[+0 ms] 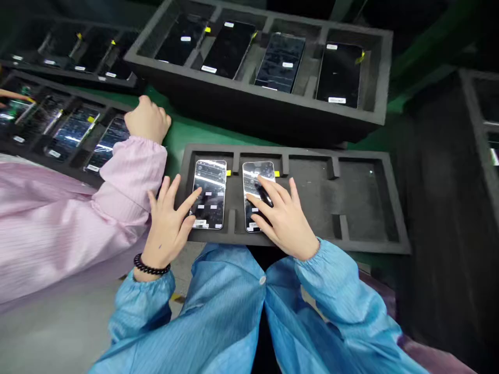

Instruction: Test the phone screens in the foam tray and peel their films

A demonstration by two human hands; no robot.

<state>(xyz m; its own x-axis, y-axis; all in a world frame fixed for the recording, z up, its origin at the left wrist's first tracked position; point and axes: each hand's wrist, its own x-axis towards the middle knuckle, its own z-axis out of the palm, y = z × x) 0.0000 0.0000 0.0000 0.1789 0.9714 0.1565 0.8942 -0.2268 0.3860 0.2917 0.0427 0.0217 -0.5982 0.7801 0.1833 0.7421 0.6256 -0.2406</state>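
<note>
A black foam tray (312, 241) lies in front of me, with two phones in its left compartments. My left hand (166, 223) is open, its fingers spread at the left edge of the leftmost phone (212, 210); the index fingertip and thumb reach that phone. Over the second phone (253, 169) rests my right hand (283, 213), fingers spread and open, covering part of its screen. Both phones lie face up and carry small white labels. A yellow tab sticks out at the right side of each. The two compartments on the right hold no phone.
Behind, a tall stack of foam trays (249, 98) carries several phones. More trays (70, 135) with phones lie at left. A co-worker's pink sleeve (128, 176) and closed hand (148, 122) are close beside my left hand. Another dark tray stack (440, 171) stands at right.
</note>
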